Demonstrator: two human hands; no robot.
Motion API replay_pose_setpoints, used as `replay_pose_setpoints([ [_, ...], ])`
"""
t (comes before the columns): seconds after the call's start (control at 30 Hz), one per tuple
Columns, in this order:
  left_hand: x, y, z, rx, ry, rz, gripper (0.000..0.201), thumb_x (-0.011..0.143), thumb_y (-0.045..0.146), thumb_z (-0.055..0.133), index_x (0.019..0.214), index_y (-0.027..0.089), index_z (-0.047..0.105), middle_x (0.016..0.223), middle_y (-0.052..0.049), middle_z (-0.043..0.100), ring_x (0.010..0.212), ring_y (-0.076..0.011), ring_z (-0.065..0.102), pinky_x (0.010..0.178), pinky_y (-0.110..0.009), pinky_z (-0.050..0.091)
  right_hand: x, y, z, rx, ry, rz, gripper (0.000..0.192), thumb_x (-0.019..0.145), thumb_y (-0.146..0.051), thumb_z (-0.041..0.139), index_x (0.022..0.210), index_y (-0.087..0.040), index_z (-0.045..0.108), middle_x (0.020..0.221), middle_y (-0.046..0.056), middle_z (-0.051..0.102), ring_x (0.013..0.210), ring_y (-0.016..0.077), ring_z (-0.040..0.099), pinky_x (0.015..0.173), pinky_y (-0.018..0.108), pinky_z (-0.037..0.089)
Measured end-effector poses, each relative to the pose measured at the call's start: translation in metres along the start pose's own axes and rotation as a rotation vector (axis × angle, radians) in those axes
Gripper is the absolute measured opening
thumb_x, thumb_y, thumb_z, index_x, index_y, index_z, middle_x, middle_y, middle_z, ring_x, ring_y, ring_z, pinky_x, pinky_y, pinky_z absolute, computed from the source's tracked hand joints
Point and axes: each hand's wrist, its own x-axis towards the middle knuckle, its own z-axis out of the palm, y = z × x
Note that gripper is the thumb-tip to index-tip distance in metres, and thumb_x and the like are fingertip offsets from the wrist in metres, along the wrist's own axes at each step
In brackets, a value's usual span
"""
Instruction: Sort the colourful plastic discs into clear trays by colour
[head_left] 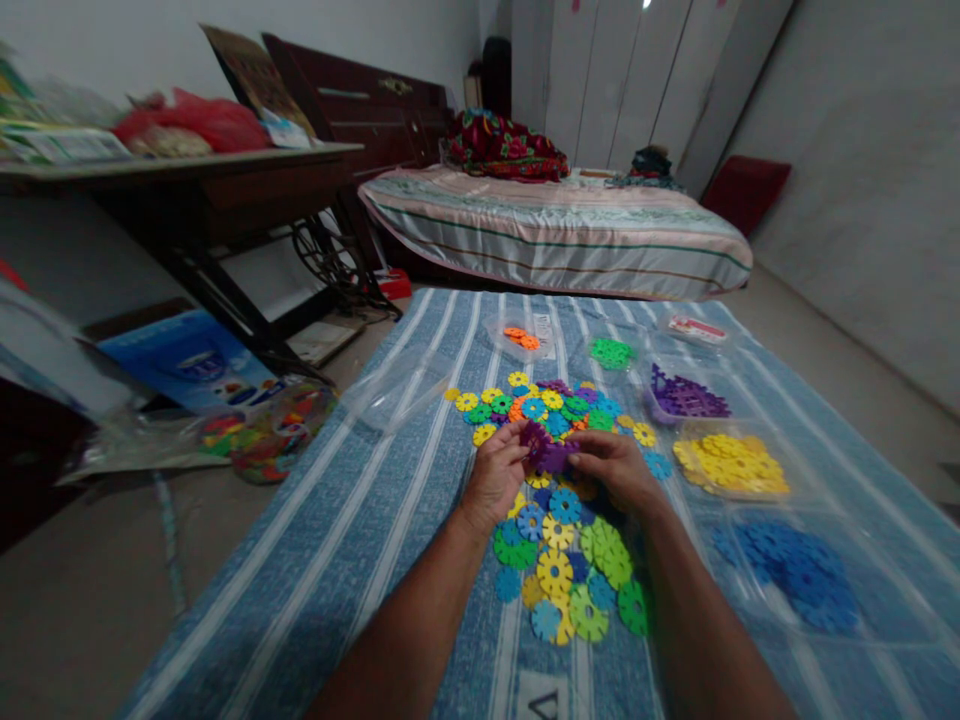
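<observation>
Purple notched plastic discs [551, 455] are held up over a mixed pile of flower-shaped discs [556, 571]. My left hand [499, 468] pinches them from the left, fingers closed. From the other side my right hand [613, 466] grips them between thumb and fingers. The pile under both hands mixes yellow, green, blue, orange and purple pieces. To the right, clear containers hold sorted discs: purple ones [686, 393], yellow ones [731, 464] and blue ones [802, 575]. How many purple discs are in my hands I cannot tell.
Behind the pile, small clear containers hold orange discs [523, 338] and green discs [612, 353]. A clear tray [397, 390] lies at the left on the striped cloth [300, 590]. A bag of colourful pieces [277, 430] sits on the floor. A bed [562, 230] stands beyond.
</observation>
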Motion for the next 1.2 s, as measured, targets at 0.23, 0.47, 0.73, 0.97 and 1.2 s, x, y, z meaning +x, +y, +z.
replay_pose_setpoints([
  [0.23, 0.0, 0.0003, 0.0013, 0.007, 0.005, 0.002, 0.039, 0.058, 0.006, 0.066, 0.096, 0.012, 0.065, 0.091, -0.008, 0.072, 0.09, -0.0216, 0.067, 0.086, -0.035, 0.049, -0.0003, -0.0002, -0.0002, 0.008, 0.003, -0.007, 0.033, 0.052, -0.029, 0.088, 0.081, -0.021, 0.076, 0.072, 0.001, 0.072, 0.056, 0.0127, 0.061, 0.056, 0.027, 0.048],
  [0.47, 0.0002, -0.0002, 0.001, 0.003, 0.012, -0.005, 0.039, 0.057, 0.007, 0.066, 0.096, 0.012, 0.065, 0.093, -0.008, 0.072, 0.087, -0.0201, 0.067, 0.084, -0.034, 0.05, -0.0017, -0.0033, 0.002, 0.019, 0.011, 0.004, 0.033, 0.05, -0.03, 0.089, 0.079, -0.021, 0.076, 0.07, 0.0, 0.071, 0.057, 0.0129, 0.061, 0.057, 0.027, 0.05],
  [0.73, 0.0003, -0.0001, 0.0013, 0.004, 0.009, 0.003, 0.037, 0.057, 0.007, 0.066, 0.094, 0.013, 0.066, 0.091, -0.008, 0.073, 0.089, -0.021, 0.067, 0.083, -0.033, 0.05, -0.0039, -0.0072, 0.0036, 0.015, -0.013, 0.025, 0.033, 0.052, -0.031, 0.087, 0.08, -0.019, 0.074, 0.066, 0.0, 0.069, 0.051, 0.0122, 0.057, 0.047, 0.024, 0.045],
  [0.97, 0.0006, -0.0003, 0.0014, 0.003, 0.015, -0.003, 0.038, 0.056, 0.007, 0.067, 0.094, 0.013, 0.066, 0.09, -0.007, 0.073, 0.085, -0.0198, 0.068, 0.082, -0.033, 0.051, -0.0036, -0.0061, 0.0031, 0.006, 0.002, 0.009, 0.032, 0.052, -0.031, 0.088, 0.079, -0.02, 0.075, 0.069, 0.001, 0.07, 0.055, 0.0129, 0.06, 0.052, 0.026, 0.048],
  [1.2, -0.0013, 0.0005, 0.0024, -0.007, 0.017, 0.001, 0.039, 0.056, 0.007, 0.069, 0.095, 0.014, 0.065, 0.094, -0.007, 0.072, 0.091, -0.0207, 0.067, 0.086, -0.034, 0.049, -0.0043, -0.0081, 0.0045, 0.006, -0.009, 0.025, 0.034, 0.051, -0.033, 0.088, 0.079, -0.019, 0.074, 0.065, 0.0, 0.069, 0.052, 0.0122, 0.058, 0.048, 0.025, 0.046],
])
